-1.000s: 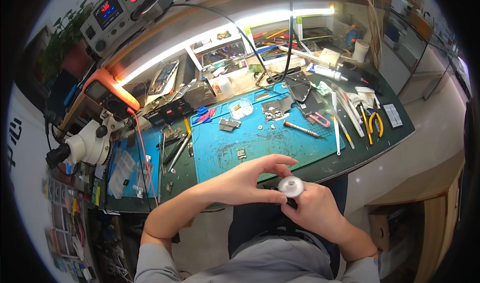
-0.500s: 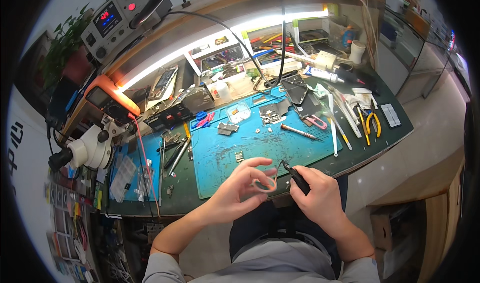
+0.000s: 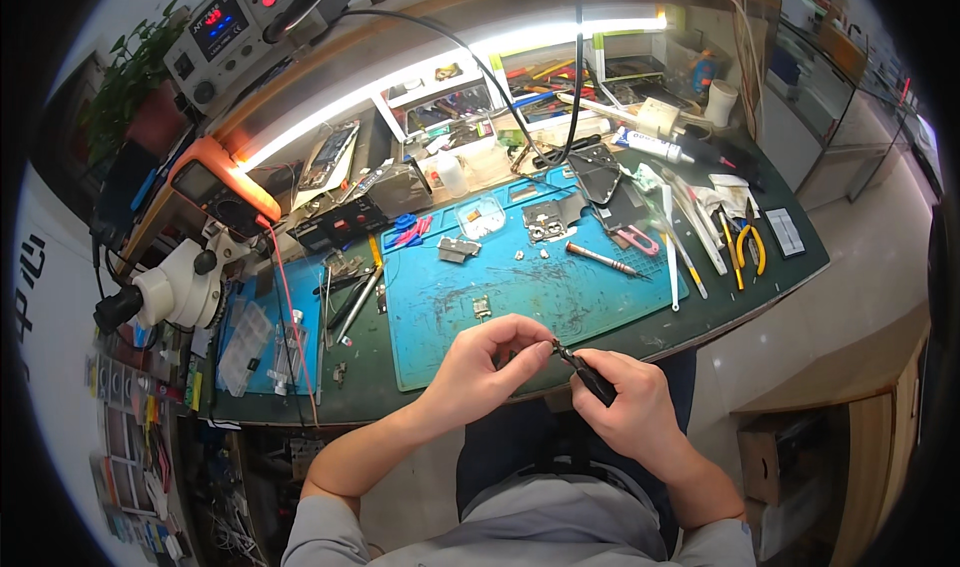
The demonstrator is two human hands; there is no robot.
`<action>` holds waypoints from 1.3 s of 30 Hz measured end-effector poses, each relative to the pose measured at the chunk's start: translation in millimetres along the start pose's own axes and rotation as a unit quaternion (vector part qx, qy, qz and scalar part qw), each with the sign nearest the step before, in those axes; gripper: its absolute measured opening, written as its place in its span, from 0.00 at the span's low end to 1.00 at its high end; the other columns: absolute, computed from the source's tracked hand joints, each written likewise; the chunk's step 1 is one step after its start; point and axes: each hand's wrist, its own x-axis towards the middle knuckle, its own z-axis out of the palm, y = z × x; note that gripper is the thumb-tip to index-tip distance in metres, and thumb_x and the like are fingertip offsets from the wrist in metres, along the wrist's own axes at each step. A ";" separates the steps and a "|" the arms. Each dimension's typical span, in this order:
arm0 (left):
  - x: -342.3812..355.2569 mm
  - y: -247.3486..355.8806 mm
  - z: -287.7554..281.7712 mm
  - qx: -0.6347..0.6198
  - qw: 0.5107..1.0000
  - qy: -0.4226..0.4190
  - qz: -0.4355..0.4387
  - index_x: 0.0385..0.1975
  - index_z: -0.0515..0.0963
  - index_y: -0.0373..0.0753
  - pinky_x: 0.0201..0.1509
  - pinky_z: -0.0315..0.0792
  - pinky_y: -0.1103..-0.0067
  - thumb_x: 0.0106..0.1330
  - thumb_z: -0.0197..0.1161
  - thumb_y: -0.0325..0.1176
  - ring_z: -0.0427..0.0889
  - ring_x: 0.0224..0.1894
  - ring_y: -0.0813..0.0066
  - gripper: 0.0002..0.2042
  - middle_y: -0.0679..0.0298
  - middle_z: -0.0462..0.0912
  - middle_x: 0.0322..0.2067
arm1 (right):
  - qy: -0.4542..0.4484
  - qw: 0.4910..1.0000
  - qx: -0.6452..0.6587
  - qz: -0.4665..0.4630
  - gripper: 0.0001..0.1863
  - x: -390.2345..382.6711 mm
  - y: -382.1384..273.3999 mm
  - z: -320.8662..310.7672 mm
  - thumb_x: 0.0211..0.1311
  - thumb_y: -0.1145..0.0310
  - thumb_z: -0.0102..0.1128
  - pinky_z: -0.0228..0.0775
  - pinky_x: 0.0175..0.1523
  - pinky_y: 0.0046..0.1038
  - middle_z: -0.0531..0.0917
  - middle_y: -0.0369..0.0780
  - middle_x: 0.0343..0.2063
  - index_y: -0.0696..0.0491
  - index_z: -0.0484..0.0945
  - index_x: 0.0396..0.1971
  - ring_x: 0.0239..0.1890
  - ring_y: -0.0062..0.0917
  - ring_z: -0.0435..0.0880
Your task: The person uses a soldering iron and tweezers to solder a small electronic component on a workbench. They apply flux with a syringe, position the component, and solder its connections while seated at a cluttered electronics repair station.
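Black-handled tool (image 3: 597, 381) is pointing fwd-L, long axis running diag. from R palm, near bench's (image 3: 368, 365) front edge. R hand (image 3: 637, 399) is gripping it, fingers curled round. L hand (image 3: 485, 369): thumb + index pressing together at tip; can't tell what's pinched. Blue mat (image 3: 560, 299) lying just beyond.

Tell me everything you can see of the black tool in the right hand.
The black tool has a thick handle, perhaps plastic or rubber, narrowing to a thin dark front end. It slants, that end pointing up and left in the picture, by the near edge of the bench. The right hand grips the handle; the left hand's fingertips are at the tip, contact unclear.
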 end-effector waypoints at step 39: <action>10.4 11.2 10.7 -0.017 0.986 -0.090 -0.139 0.45 0.83 0.30 0.40 0.75 0.86 0.77 0.65 0.31 0.82 0.37 0.88 0.09 0.68 0.87 0.35 | -0.159 0.900 0.314 0.259 0.17 -26.4 19.6 -11.6 0.75 0.68 0.62 0.81 0.43 0.21 0.88 0.35 0.32 0.57 0.84 0.58 0.34 0.13 0.84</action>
